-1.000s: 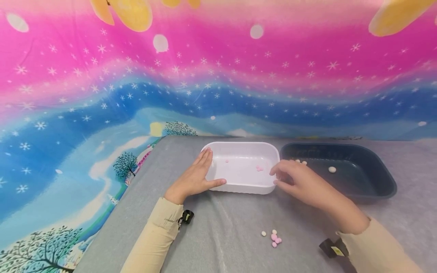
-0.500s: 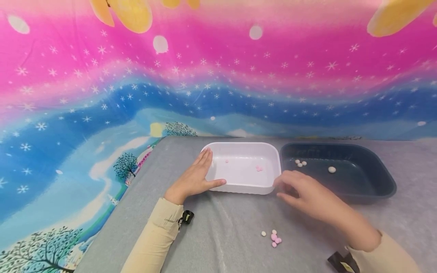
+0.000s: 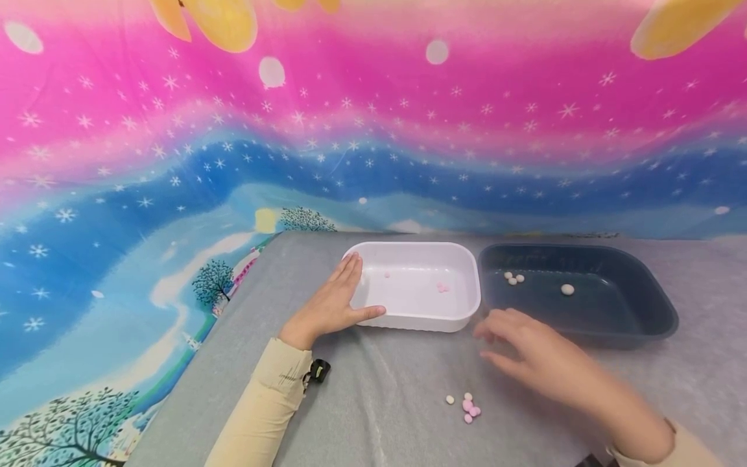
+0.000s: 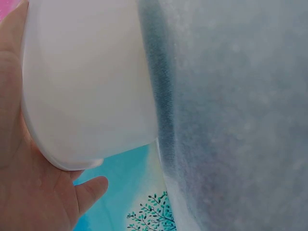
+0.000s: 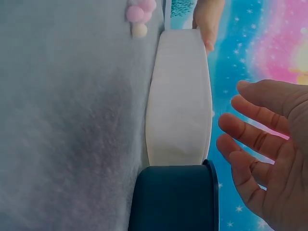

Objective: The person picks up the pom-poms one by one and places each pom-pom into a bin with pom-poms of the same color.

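Note:
My left hand (image 3: 329,301) rests on the left end of a white plastic basin (image 3: 414,322), fingers straight along the rim and thumb across the front corner. Inside that basin lie one small pink ball (image 3: 387,275) at the left and a pink cluster (image 3: 441,289) at the right. My right hand (image 3: 531,350) hovers in front of the gap between the basins, fingers loosely bent; the right wrist view shows nothing between them. A dark basin (image 3: 644,295) beside the white one contains three small cream balls (image 3: 512,281) and a larger cream ball (image 3: 567,289).
On the grey tablecloth (image 3: 403,383) in front of the basins sits a small group of pink balls (image 3: 467,405) with a cream ball (image 3: 468,396) touching it. Another cream ball (image 3: 450,399) lies just left. A colourful patterned cloth (image 3: 373,130) hangs behind the table.
My right hand has drawn back from the white basin's right edge, toward me and slightly right, uncovering the small cream balls in the dark basin. The left hand stays put.

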Action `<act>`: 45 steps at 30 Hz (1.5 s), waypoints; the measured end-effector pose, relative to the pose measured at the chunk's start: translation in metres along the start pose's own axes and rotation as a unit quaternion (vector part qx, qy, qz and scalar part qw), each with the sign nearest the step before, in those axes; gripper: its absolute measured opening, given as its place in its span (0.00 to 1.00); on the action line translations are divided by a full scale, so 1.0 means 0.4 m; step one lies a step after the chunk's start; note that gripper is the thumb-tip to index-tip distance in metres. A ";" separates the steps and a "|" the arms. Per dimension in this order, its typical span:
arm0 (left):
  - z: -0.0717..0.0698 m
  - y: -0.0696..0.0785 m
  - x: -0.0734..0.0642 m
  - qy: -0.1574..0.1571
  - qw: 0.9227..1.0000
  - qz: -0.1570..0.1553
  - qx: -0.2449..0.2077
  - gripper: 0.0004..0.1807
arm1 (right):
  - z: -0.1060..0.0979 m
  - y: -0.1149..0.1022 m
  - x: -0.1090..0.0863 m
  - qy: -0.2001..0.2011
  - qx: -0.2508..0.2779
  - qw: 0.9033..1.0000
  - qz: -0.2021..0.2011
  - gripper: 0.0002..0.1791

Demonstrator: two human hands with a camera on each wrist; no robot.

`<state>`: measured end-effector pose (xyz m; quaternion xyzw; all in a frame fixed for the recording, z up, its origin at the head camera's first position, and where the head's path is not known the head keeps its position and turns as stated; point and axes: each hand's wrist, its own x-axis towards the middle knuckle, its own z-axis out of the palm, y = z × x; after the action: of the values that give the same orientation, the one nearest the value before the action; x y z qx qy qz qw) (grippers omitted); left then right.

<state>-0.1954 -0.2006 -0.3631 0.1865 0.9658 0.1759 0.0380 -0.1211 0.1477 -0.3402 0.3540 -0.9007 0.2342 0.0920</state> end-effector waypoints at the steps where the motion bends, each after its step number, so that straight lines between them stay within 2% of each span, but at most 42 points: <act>1: 0.000 0.000 0.000 -0.001 1.000 -0.001 0.000 0.62 | 0.001 -0.001 -0.004 0.002 0.000 1.000 -0.002 0.14; 8: -0.002 0.003 -0.001 -0.001 1.000 0.000 -0.004 0.62 | 0.011 -0.003 -0.026 0.015 0.004 0.999 -0.029 0.15; 25: -0.001 -0.002 0.000 0.000 1.000 0.000 -0.005 0.61 | 0.047 -0.006 -0.031 -0.026 0.021 0.995 -0.094 0.13; 41: -0.004 -0.002 -0.003 0.003 1.000 0.000 -0.005 0.61 | 0.071 -0.014 -0.039 -0.079 0.054 0.988 -0.118 0.12; 45: -0.002 0.000 -0.002 0.003 1.000 0.002 -0.002 0.61 | 0.073 -0.014 -0.043 -0.097 0.055 0.987 -0.112 0.13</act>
<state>-0.1949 -0.2011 -0.3623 0.1876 0.9653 0.1781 0.0352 -0.1047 0.1401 -0.3696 0.4780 -0.8458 0.2366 0.0103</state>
